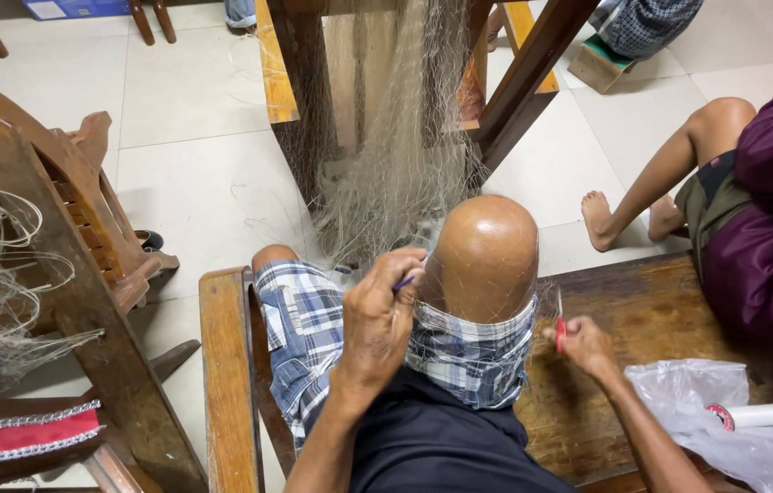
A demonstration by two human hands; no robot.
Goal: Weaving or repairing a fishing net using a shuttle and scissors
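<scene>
Left hand (377,319) pinches a thin blue tool (405,282) at the net (396,183); right hand (583,345) grips a small red tool (560,333).

You have two hands at work: the left hand (377,319) at nine o'clock, the right hand (583,345) at three. One fishing net (400,173) hangs at twelve o'clock. One plastic bag (724,411) and one thread spool (752,416) lie at four o'clock. One other person (761,210) sits at two o'clock
</scene>
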